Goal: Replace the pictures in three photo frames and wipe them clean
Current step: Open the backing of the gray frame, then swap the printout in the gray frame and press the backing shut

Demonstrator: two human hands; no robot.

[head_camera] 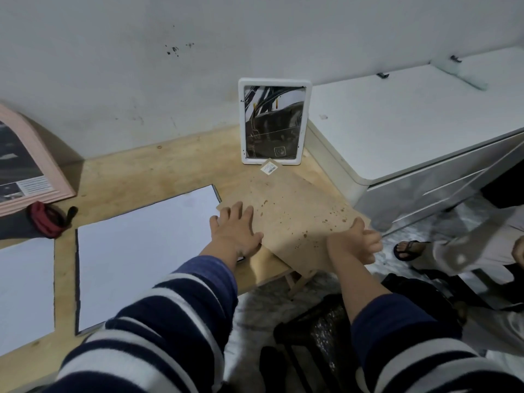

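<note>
— Backing board [286, 211] under both hands, lying flat at the table's right end, long axis slanting from the white frame [274, 121] down toward the near edge, overhanging there.

— Fingers?

— Left hand [236, 229] flat, spread, pressing its left edge. Right hand [355, 243] curled round the right edge, gripping.

— Count?

— Two frames visible: white one upright against the wall, pink frame [31, 163] far left. Two white sheets [141, 256] left of the board.

dim, bluish light | soft shadows | edges bowed (wide-angle) | slight blur overall
</note>
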